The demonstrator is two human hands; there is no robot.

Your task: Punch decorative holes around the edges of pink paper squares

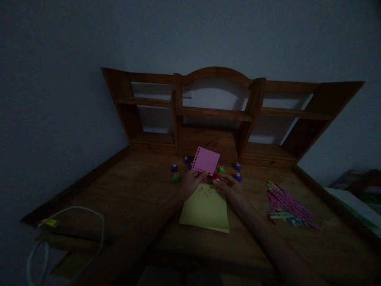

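My left hand (193,182) pinches the lower edge of a pink square of paper (206,159), held up above the desk. Small punched holes run down its left edge and along its bottom edge. In my right hand (230,184) is a red craft punch (216,177), at the paper's lower right corner. Whether the punch is pressed down I cannot make out. Beneath both hands lies a stack of yellow paper (205,208), with several tiny pink cut-outs (205,191) on its upper part.
Purple punches (174,167) and green punches (175,177) stand behind and beside my hands. To the right is a heap of pink, yellow and blue punched strips (288,206). A wooden shelf unit (214,115) rises at the back. A white cable (102,222) loops at the left.
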